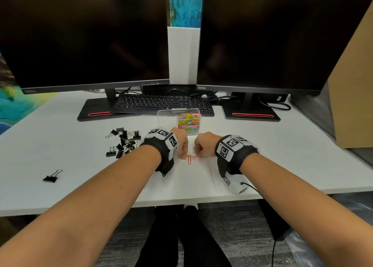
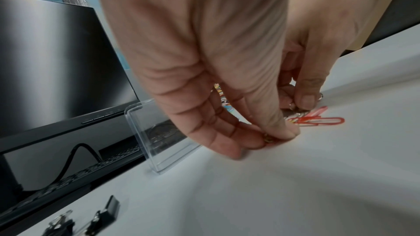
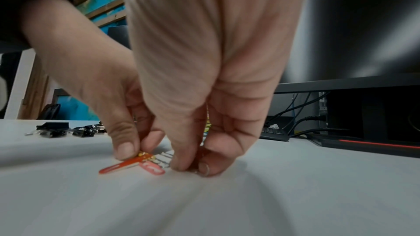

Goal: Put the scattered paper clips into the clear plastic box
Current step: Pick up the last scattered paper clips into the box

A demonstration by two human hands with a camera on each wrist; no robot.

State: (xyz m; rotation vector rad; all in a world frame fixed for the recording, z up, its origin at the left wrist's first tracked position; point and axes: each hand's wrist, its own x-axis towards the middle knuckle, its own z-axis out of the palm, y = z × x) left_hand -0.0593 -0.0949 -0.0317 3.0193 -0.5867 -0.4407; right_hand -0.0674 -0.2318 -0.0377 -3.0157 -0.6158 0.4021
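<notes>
My left hand (image 1: 181, 143) and right hand (image 1: 202, 144) each pinch clips (image 1: 190, 157) on the desk (image 1: 80, 165). Between them, a red clip (image 2: 322, 121) lies flat, its long axis running hand to hand. The box (image 1: 188, 123) stands just beyond.

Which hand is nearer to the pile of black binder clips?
Left. The left hand works just right of the binder clips; the right hand is farther right, beyond the loose paper clips.

Few loose paper clips (image 1: 190, 158) flat on desk, near clear plastic box (image 1: 188, 123) of coloured clips
</notes>
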